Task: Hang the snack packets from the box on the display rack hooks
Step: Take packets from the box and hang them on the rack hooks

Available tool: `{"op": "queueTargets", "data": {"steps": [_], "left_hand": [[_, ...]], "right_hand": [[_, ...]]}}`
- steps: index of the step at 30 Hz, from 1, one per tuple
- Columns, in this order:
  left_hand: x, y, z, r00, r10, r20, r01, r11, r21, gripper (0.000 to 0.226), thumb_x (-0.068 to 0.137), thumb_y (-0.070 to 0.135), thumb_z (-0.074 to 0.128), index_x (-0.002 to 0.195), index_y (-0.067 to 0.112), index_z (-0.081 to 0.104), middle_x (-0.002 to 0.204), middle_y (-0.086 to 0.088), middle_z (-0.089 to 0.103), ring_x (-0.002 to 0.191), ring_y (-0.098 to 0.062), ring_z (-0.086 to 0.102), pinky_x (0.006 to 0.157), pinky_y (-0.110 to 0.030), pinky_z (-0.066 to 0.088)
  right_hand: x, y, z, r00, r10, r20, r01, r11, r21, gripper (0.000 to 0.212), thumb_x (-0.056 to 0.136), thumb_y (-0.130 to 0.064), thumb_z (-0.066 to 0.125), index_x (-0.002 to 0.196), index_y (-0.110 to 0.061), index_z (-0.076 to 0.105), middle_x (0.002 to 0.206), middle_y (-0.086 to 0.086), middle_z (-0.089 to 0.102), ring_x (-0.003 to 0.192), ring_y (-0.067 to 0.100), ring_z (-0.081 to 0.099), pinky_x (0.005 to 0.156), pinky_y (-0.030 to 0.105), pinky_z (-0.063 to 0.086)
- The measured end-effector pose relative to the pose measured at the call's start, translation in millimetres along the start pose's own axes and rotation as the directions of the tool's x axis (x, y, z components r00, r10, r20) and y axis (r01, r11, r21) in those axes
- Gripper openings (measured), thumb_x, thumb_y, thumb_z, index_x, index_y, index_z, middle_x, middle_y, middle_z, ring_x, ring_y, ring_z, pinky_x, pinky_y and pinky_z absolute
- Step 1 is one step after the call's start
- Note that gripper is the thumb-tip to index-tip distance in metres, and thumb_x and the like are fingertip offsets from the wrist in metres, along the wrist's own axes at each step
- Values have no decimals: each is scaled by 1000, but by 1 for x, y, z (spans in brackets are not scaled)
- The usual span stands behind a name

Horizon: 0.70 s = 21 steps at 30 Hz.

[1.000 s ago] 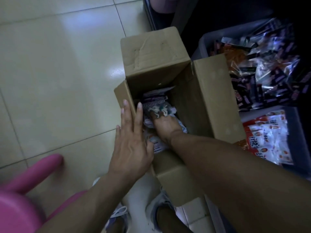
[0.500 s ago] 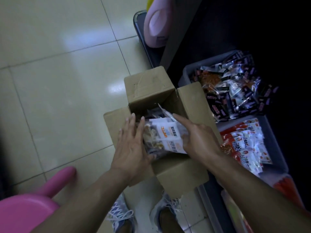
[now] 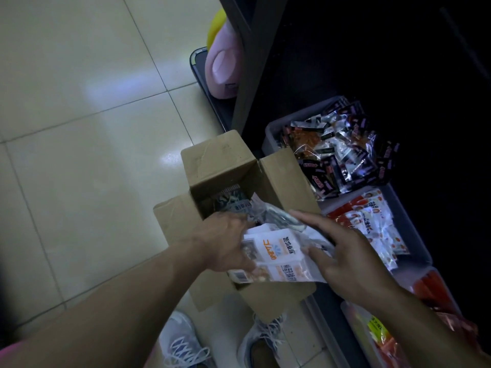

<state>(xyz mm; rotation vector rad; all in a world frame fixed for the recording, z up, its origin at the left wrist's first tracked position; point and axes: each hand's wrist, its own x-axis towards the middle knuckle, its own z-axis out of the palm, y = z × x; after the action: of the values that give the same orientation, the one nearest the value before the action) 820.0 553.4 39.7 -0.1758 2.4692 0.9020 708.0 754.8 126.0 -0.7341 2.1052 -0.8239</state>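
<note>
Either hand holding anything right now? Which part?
Both hold the white snack packets above the box: left hand grips their left edge, right hand their right side.

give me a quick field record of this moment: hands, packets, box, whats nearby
left hand: grips the left edge of the snack packets
right hand: holds the right side of the same bunch
snack packets: white and orange, held over the box opening
cardboard box: on the floor, flaps open, more packets inside
bins: grey, right of the box, filled with other snacks
rack hooks: not in view
</note>
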Motion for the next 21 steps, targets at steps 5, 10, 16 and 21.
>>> {"op": "queueTargets", "data": {"steps": [5,10,16,21], "left_hand": [[-5,-1,9,997,-76,-27,72,992,-107,39,71,43,78,92,36,46,100,3,73,96,-27,68,66,-27,39],[-29,10,-10,986,-130,-104,110,977,-184,42,74,48,81,103,31,56,100,5,75,90,-19,67,60,-20,38],[-111,30,-62,954,-295,-56,189,735,-652,43,68,43,88,106,43,69,98,20,78,89,-5,75,88,-37,60],[-193,93,-130,934,-342,-103,79,480,-874,25,77,14,89,98,21,80,95,10,81,88,-6,76,75,-18,55]], "right_hand": [[4,10,-6,993,103,50,-110,979,173,62,91,-1,72,125,-51,63,117,-30,70,106,-8,67,82,17,58],[-1,-8,-29,973,137,-187,-68,940,334,37,91,-4,71,113,-35,73,107,-21,76,95,-1,73,76,17,59],[-28,-81,-61,745,79,-663,138,953,270,28,96,-18,69,104,-44,72,102,-18,77,98,5,73,84,30,61],[-97,-168,-45,726,-380,-573,464,886,0,28,95,-14,67,121,-22,75,128,-6,72,121,26,66,102,46,52]]}}
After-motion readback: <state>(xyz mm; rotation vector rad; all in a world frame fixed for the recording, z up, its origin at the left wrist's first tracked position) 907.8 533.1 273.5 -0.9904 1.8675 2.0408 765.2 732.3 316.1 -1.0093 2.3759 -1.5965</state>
